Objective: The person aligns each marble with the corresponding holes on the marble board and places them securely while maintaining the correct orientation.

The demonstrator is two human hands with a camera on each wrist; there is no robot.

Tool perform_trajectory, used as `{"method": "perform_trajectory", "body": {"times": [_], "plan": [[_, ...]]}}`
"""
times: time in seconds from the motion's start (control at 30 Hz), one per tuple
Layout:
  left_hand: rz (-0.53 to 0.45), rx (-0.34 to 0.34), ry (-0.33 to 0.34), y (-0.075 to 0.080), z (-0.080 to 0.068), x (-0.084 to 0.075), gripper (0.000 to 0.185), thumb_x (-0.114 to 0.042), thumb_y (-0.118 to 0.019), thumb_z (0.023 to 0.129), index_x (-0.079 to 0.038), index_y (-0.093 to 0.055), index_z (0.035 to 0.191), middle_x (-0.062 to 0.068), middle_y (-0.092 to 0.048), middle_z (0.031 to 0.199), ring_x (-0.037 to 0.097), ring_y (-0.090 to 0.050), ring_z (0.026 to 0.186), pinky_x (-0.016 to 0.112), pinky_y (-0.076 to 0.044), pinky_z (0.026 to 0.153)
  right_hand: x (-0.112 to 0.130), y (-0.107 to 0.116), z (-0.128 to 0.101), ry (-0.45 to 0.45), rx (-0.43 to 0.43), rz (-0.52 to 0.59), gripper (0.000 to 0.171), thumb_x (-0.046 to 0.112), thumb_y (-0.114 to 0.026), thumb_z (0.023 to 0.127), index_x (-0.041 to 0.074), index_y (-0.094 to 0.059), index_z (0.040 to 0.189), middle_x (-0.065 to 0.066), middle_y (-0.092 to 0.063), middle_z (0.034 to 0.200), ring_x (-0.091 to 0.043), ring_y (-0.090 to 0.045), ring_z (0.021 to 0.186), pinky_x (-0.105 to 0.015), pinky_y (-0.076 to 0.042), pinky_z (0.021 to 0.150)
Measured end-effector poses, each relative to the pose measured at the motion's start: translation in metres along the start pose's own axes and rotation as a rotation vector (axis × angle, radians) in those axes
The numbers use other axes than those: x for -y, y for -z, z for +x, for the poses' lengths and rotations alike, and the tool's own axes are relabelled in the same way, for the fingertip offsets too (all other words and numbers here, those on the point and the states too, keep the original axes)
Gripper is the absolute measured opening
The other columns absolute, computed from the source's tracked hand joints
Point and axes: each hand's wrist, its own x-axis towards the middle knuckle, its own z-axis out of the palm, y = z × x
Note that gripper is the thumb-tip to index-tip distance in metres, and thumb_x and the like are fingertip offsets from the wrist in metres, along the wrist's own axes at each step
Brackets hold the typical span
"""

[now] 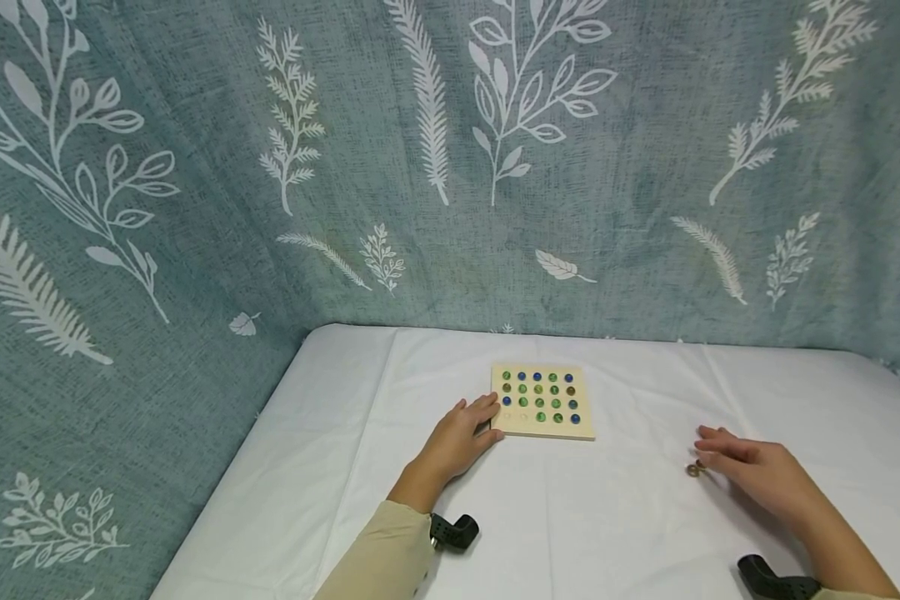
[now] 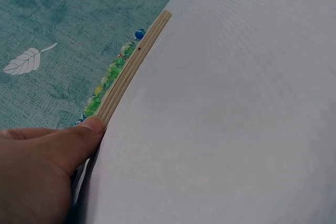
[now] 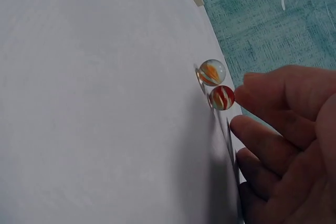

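Note:
A pale wooden board point(image 1: 501, 425) lies on the white cloth, with rows of green, blue and brownish glass marbles point(image 1: 540, 403) set in it. Two bare hollows show at its front left. My left hand point(image 1: 453, 437) rests at the board's front left corner, fingers along the left side and thumb point(image 2: 93, 124) against the front edge. To the right, two loose marbles lie side by side, one clear with orange point(image 3: 212, 72), one red and white point(image 3: 222, 98). My right hand point(image 1: 765, 471) is beside them, its fingertips close to the red one; whether they touch I cannot tell.
White cloth point(image 1: 607, 517) covers the table. Behind and to the left hangs a teal curtain point(image 1: 420, 167) with white leaf patterns, meeting the table's edges. Dark devices point(image 1: 456, 532) are worn on both wrists.

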Motion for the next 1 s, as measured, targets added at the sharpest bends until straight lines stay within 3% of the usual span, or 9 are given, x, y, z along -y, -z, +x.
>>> {"method": "perform_trajectory", "body": {"times": [0.17,0.3,0.4,0.43,0.5,0.53,0.63,0.73,1.0], "plan": [[-0.003,0.003,0.000,-0.001,0.000,0.000,0.056,-0.033,-0.064,0.096,-0.012,-0.049,0.146,-0.003,-0.041,0.155,0.013,-0.039,0.143,0.035,-0.023,0.125,-0.004,0.001,-0.002,0.011,0.067,0.073,0.069,0.053,-0.067,0.089,0.003,-0.060,0.135,-0.018,-0.029,0.157,-0.047,-0.018,0.145,-0.069,-0.029,0.110],[0.000,0.004,-0.004,-0.001,0.000,0.000,0.056,-0.033,-0.064,0.096,-0.012,-0.049,0.146,-0.003,-0.041,0.155,0.013,-0.039,0.143,0.035,-0.023,0.125,-0.008,0.001,-0.004,0.048,0.079,0.097,0.065,0.049,-0.070,0.088,0.004,-0.061,0.134,-0.010,-0.030,0.157,-0.035,-0.014,0.150,-0.070,-0.025,0.111],[0.002,0.003,-0.008,-0.001,0.001,0.000,0.056,-0.034,-0.064,0.096,-0.012,-0.049,0.146,-0.002,-0.041,0.155,0.013,-0.038,0.143,0.035,-0.023,0.125,-0.011,0.000,-0.004,0.078,0.074,0.113,0.060,0.047,-0.070,0.088,0.005,-0.064,0.131,-0.001,-0.033,0.155,-0.007,-0.010,0.151,-0.070,-0.020,0.113],[0.001,0.003,-0.008,0.000,0.001,-0.001,0.056,-0.034,-0.064,0.096,-0.012,-0.049,0.146,-0.002,-0.041,0.155,0.013,-0.038,0.143,0.035,-0.023,0.125,-0.012,0.000,-0.005,0.086,0.073,0.117,0.059,0.046,-0.070,0.089,0.005,-0.065,0.130,0.000,-0.033,0.155,-0.013,-0.008,0.152,-0.071,-0.019,0.113],[0.000,0.002,-0.007,0.000,0.001,-0.001,0.057,-0.034,-0.064,0.096,-0.012,-0.049,0.146,-0.002,-0.041,0.155,0.013,-0.038,0.143,0.035,-0.023,0.125,-0.014,0.000,-0.005,0.098,0.070,0.123,0.056,0.046,-0.069,0.089,0.006,-0.066,0.128,0.004,-0.033,0.155,0.008,-0.008,0.144,-0.071,-0.017,0.114],[0.001,0.002,-0.006,0.000,0.000,-0.001,0.057,-0.034,-0.064,0.096,-0.012,-0.049,0.146,-0.002,-0.041,0.155,0.013,-0.038,0.143,0.035,-0.023,0.125,-0.014,0.000,-0.005,0.103,0.068,0.124,0.055,0.046,-0.069,0.089,0.006,-0.067,0.127,0.004,-0.034,0.155,0.009,-0.007,0.143,-0.071,-0.016,0.114],[-0.001,0.004,0.000,0.001,0.000,-0.002,0.057,-0.034,-0.064,0.096,-0.012,-0.049,0.146,-0.003,-0.041,0.155,0.013,-0.039,0.143,0.035,-0.023,0.125,-0.014,-0.001,-0.004,0.108,0.065,0.122,0.055,0.046,-0.070,0.088,0.006,-0.068,0.126,0.000,-0.033,0.156,-0.016,-0.006,0.152,-0.071,-0.015,0.114],[0.003,0.005,0.006,0.001,-0.001,-0.002,0.056,-0.034,-0.064,0.096,-0.013,-0.049,0.146,-0.003,-0.041,0.155,0.013,-0.038,0.143,0.035,-0.023,0.125,-0.013,-0.002,-0.003,0.110,0.054,0.094,0.056,0.047,-0.071,0.087,0.006,-0.069,0.124,-0.009,-0.032,0.156,-0.043,-0.009,0.148,-0.072,-0.015,0.113],[0.003,0.003,-0.005,0.001,0.000,0.000,0.057,-0.035,-0.064,0.096,-0.012,-0.049,0.146,-0.002,-0.042,0.155,0.013,-0.038,0.143,0.035,-0.023,0.125,-0.011,-0.004,-0.002,0.133,0.021,0.038,0.057,0.050,-0.070,0.087,0.005,-0.070,0.122,-0.018,-0.033,0.154,-0.047,-0.012,0.147,-0.074,-0.015,0.112]]}}
